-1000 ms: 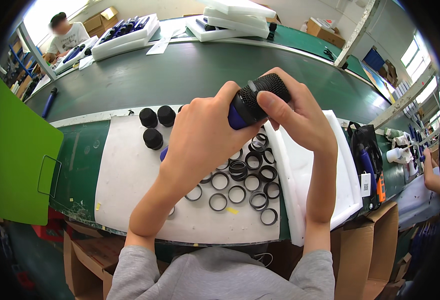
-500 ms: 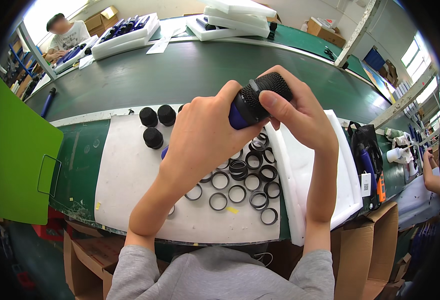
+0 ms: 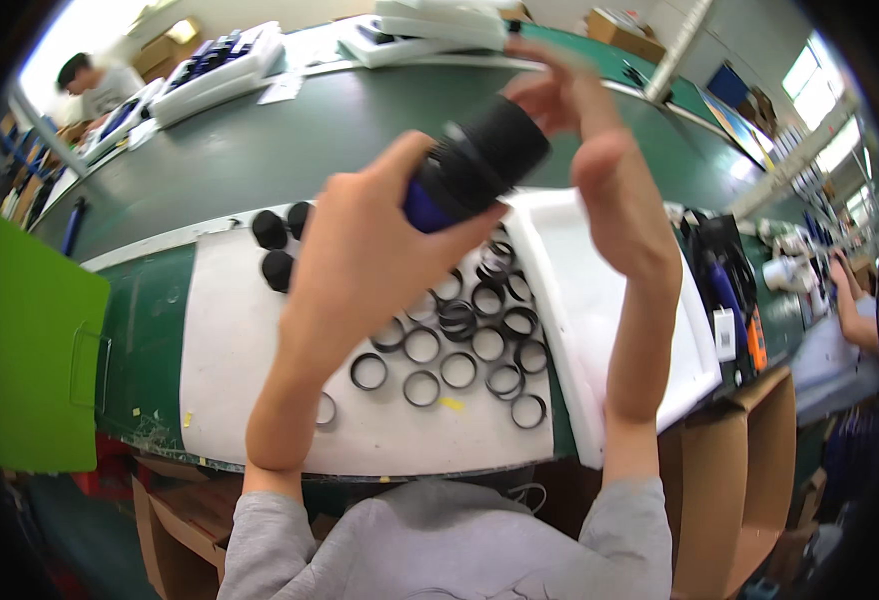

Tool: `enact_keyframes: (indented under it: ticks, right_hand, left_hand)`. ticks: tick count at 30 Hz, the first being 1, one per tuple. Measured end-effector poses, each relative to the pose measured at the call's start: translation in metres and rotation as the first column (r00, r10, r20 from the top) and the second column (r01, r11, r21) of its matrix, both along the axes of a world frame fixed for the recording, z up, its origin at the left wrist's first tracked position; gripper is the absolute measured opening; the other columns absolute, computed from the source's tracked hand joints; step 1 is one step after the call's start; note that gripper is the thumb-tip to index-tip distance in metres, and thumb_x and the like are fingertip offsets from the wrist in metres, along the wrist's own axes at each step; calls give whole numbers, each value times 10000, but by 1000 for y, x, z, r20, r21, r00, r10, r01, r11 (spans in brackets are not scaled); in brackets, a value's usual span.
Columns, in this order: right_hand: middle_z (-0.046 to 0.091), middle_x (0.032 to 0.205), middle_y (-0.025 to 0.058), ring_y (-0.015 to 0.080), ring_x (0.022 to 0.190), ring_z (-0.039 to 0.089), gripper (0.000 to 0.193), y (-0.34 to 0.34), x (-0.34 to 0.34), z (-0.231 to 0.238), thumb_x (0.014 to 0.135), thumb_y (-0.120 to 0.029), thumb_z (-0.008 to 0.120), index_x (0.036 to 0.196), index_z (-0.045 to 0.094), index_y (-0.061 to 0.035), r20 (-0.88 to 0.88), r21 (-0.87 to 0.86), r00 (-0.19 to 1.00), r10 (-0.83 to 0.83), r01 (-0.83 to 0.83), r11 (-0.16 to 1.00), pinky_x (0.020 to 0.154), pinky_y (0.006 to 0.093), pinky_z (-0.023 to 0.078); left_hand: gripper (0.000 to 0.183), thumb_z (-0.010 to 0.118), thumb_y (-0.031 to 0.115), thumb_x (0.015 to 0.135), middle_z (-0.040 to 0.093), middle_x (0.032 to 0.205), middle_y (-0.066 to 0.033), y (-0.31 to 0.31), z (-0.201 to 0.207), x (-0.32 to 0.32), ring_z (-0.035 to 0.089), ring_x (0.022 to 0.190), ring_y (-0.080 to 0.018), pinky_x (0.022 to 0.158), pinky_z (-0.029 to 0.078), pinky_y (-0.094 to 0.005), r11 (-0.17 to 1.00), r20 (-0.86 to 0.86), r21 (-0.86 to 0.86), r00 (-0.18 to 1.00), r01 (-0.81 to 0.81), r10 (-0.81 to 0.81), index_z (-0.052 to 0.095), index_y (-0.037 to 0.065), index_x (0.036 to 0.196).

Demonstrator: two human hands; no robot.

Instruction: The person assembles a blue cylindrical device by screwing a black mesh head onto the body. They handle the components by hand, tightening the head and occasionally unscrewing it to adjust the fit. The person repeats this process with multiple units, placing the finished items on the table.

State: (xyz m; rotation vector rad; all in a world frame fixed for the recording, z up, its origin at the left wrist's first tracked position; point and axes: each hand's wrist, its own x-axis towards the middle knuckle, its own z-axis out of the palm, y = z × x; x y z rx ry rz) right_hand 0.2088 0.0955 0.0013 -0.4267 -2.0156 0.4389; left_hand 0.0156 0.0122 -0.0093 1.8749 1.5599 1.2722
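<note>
A microphone (image 3: 482,158) with a blue body and a black grille head is gripped in my left hand (image 3: 355,240), tilted with its head up and to the right. My hand hides the lower part of its body. Just right of the grille, my right hand (image 3: 595,140) is raised and off the microphone, its fingers stretched out and blurred. Below the hands, several black rings (image 3: 457,322) lie loose on a white sheet (image 3: 230,370), a few stacked together. Several black microphone heads (image 3: 271,231) stand at the sheet's far left part.
A white foam tray (image 3: 620,330) lies to the right, beside a black bag (image 3: 720,260). A green panel (image 3: 30,340) stands at the left. Across the dark bench (image 3: 340,120), foam trays hold blue microphones (image 3: 210,60). One co-worker sits far left; another's arm shows at right.
My right hand has let go of the microphone's grille and moved up and away from it, its fingers opening. My left hand still holds the microphone, and the view has shifted slightly.
</note>
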Motion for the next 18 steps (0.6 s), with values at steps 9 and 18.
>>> enact_keyframes:
  ticks: [9,18]
  right_hand:
    - [706,1089,175,341,1025,649,609,-21,103,68,1040,-459,301,1189,681,-8,180,-66,734,655,-656,752,930,397,493]
    - [693,1078,164,334,967,653,470,-85,70,52,1041,-371,382,1141,677,-20,382,-146,224,897,-943,298,870,389,513]
  left_hand:
    - [377,858,314,797,613,652,-27,8,-2,3,549,573,-84,556,464,-281,998,7,-46,999,41,-40,695,14,956]
    - [386,851,328,792,606,640,-38,4,-11,-4,556,564,-108,561,462,-292,994,-115,-103,993,-23,11,695,11,948]
